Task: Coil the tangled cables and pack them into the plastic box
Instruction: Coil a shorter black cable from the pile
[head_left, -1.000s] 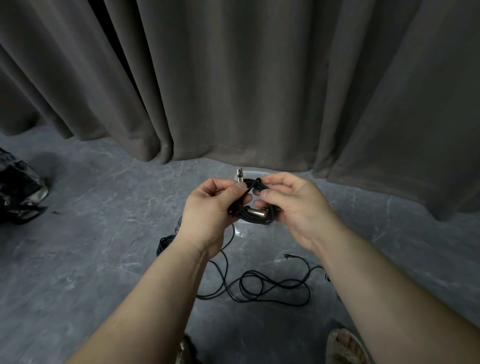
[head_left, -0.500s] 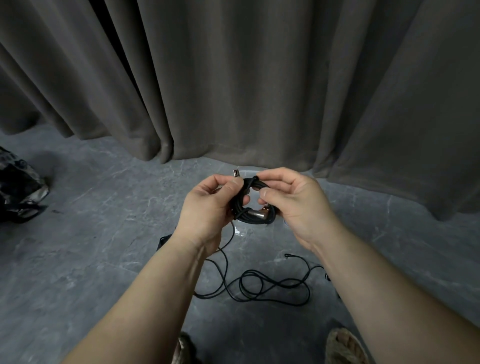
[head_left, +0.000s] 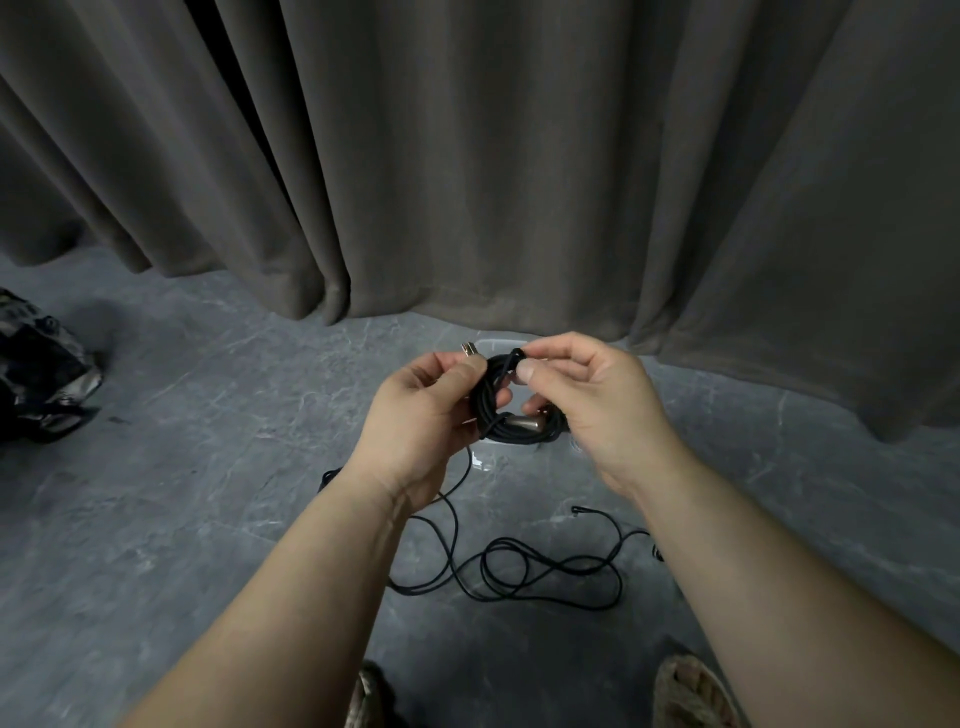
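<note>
A small coil of black cable (head_left: 493, 400) with a silver plug at its lower edge is held up between both hands. My left hand (head_left: 421, 415) grips the coil's left side, a metal plug tip sticking out above its fingers. My right hand (head_left: 587, 400) pinches the top of the coil between thumb and forefinger. Behind and below the hands stands the clear plastic box (head_left: 488, 460), mostly hidden by them. A loose tangled black cable (head_left: 524, 571) lies on the grey floor below the hands, a strand rising toward my left hand.
A heavy grey curtain (head_left: 467, 156) hangs across the back, just behind the box. A dark patterned bag (head_left: 36, 374) sits on the floor at the far left. My feet in sandals (head_left: 691, 691) show at the bottom edge.
Both hands have lifted the coil slightly. My right hand's fingers shifted from across the coil's middle up to pinch its top.
</note>
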